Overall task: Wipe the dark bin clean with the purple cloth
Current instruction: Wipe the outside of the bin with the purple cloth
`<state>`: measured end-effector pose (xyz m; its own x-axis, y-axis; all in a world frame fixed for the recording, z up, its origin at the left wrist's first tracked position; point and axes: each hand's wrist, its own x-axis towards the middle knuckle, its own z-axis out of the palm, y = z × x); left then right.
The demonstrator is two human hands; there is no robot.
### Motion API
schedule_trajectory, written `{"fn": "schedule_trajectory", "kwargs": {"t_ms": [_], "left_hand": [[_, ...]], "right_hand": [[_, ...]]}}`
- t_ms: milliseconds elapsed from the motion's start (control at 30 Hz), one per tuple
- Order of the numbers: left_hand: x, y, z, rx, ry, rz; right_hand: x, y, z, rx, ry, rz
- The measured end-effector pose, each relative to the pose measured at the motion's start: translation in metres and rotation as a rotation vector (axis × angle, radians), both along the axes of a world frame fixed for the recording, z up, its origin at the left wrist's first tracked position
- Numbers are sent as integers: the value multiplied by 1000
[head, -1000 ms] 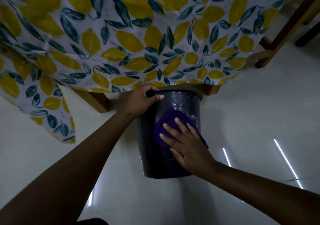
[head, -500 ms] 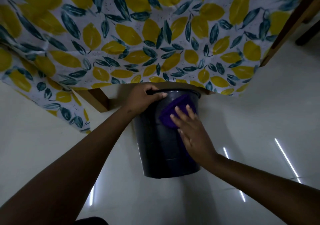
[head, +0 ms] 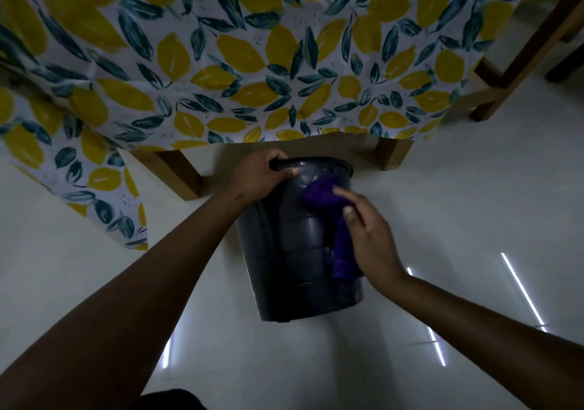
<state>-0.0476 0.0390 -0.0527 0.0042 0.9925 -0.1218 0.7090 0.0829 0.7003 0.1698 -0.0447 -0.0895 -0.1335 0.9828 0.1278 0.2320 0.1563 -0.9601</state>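
Note:
A dark round bin (head: 294,251) stands on the pale floor just in front of a table. My left hand (head: 259,178) grips its rim on the near left side, fingers curled over the edge. My right hand (head: 369,235) presses the purple cloth (head: 322,193) against the bin's outer wall on the right. The cloth bunches near the rim and hangs down along the side under my palm. The inside of the bin is hidden.
A tablecloth (head: 252,61) printed with yellow lemons and dark leaves hangs low over the bin's far side. Wooden table legs (head: 177,172) stand left and right behind it. A wooden chair frame (head: 518,71) is at the far right. The glossy floor (head: 474,220) reflects strip lights.
My right hand slid the cloth up the bin's wall to the rim, then shifted right and down the side. My left hand kept its grip on the rim.

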Motion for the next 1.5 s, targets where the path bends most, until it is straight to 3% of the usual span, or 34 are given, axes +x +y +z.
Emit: {"fn": "schedule_trajectory", "kwargs": {"t_ms": [100, 267, 333, 433, 467, 600, 667, 833, 900, 1100, 1167, 1333, 1400, 1500], "left_hand": [[-2, 2, 4, -29, 45, -45], [2, 3, 5, -4, 24, -64], [4, 2, 4, -11, 0, -26], [1, 3, 3, -62, -116, -6], [0, 2, 2, -67, -150, -5], [1, -1, 2, -92, -245, 28], [1, -3, 1, -102, -277, 54], [-4, -2, -5, -73, -288, 84], [-5, 0, -5, -78, -273, 61], [-2, -2, -5, -40, -184, 70], [-5, -3, -7, -36, -151, 85], [-8, -3, -8, -32, -144, 78], [-8, -2, -8, -24, -146, 66], [-10, -2, -7, -22, -144, 59]], "right_hand": [[6, 13, 17, -83, 150, -148], [8, 10, 12, 30, 13, -94], [3, 4, 0, 95, -116, 33], [2, -1, -27, 323, -527, 282], [4, 0, -33, 366, -582, 320], [6, 7, -31, 184, -332, 157], [1, -1, -31, 158, -307, 108], [-12, -39, -42, 567, -777, 432], [-11, -31, -41, 525, -746, 414], [-3, 5, -32, 186, -402, 124], [-4, -7, -34, 256, -493, 172], [-5, -51, -45, 625, -851, 602], [-5, -43, -43, 617, -827, 603], [-6, -21, -38, 415, -677, 386]]}}
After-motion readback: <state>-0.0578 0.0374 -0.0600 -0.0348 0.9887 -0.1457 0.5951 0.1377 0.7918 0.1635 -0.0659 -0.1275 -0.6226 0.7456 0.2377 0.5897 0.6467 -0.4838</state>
